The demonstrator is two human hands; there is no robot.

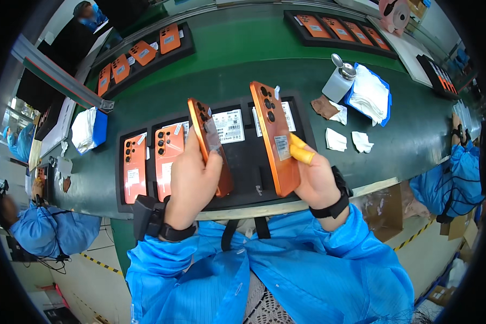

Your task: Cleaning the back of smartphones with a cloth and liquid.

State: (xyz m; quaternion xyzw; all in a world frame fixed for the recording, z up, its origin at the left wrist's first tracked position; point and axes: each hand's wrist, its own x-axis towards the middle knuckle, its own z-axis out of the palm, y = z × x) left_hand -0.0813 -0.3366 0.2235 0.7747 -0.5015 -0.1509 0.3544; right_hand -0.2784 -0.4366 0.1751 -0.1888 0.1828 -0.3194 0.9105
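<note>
Nearest the counter's front edge, the left hand (191,181) is wrapped around an orange phone (209,146), holding it upright and tilted with its camera end up, above the middle of a black tray (248,186). The right hand (313,175), with yellow finger cots (301,153) on two fingertips, grips a second orange phone (275,137) by its side edge, back facing the camera, over the tray's right half. Both hands are closed on their phones, and the two phones stand apart from each other. In the tray's left compartments lie two more orange phones (151,162), side by side and flat, while white labels show in the slots behind the raised phones. Further along the green counter (243,70), to the right of the tray, lie small white wipes (348,141), then a white dispenser bottle (340,80) beside a stack of white cloths (370,94). At the counter's far edge sit more black trays of orange phones (140,54).
</note>
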